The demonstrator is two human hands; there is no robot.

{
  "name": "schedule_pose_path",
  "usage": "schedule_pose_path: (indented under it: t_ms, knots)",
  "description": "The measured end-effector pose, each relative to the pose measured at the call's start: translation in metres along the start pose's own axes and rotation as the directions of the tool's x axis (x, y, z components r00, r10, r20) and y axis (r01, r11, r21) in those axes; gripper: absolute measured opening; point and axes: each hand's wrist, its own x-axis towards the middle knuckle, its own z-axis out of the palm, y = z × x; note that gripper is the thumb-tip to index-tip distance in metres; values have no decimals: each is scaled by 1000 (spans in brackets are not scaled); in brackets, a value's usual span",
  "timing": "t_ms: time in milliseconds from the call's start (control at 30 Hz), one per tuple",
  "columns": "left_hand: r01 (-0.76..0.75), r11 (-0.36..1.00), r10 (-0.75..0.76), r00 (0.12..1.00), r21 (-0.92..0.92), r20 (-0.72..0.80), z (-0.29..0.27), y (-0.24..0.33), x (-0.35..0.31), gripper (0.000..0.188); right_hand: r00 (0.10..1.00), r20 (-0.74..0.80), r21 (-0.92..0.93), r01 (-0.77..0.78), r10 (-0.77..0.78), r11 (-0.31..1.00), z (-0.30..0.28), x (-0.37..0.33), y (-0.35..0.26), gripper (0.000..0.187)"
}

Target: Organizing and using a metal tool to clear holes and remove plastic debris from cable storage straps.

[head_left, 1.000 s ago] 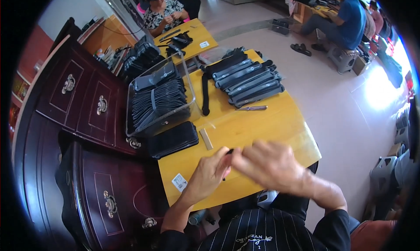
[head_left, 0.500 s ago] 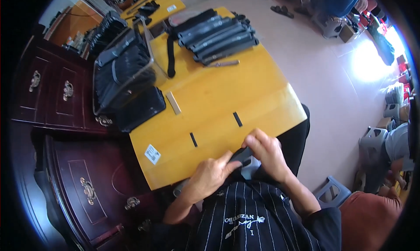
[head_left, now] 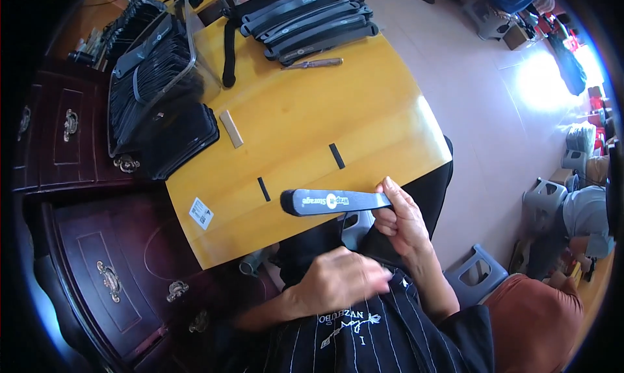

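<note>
A flat hook-and-loop strap (head_left: 318,202), grey on its printed face with a black rounded end, reaches leftward over the near table edge. My right hand (head_left: 403,220) pinches it at its right end between thumb and fingers. Below the strap and apart from it, my left hand (head_left: 344,280) is in front of my striped shirt, its fingers smeared by motion. On the yellow table (head_left: 292,113) nearby lie two short black strips, one (head_left: 336,156) farther right and one (head_left: 263,189) to the left.
Folded grey and black straps (head_left: 312,28) are stacked at the table's far side, beside a metal tool (head_left: 315,63). A clear bin (head_left: 195,54) packed with straps stands at the left, near dark drawers (head_left: 91,256). A grey stool (head_left: 478,272) and a seated person (head_left: 533,321) are at right.
My right hand now holds the strap out to the left, lengthwise in view. My left hand has come off it and moved lower. The view has shifted slightly.
</note>
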Motion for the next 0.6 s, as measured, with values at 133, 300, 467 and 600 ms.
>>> schedule_pose_path:
  t_ms: [133,300,467,600]
  knots:
    - [438,704,-586,803,-559,-109,1,-28,-4,47,999,41,-140,-20,25,990,20,-5,-8,26]
    - [121,775,-436,813,-621,-386,-9,-44,0,30,805,302,-818,494,-511,294,52,8,2,14]
    - [60,621,-623,643,-782,-446,-29,-59,1,23,730,567,-793,609,-381,-14,76,33,-17,15]
    - [17,646,-600,629,-763,-494,-45,-70,-20,25,678,665,-744,559,-315,-366,84,101,-69,24]
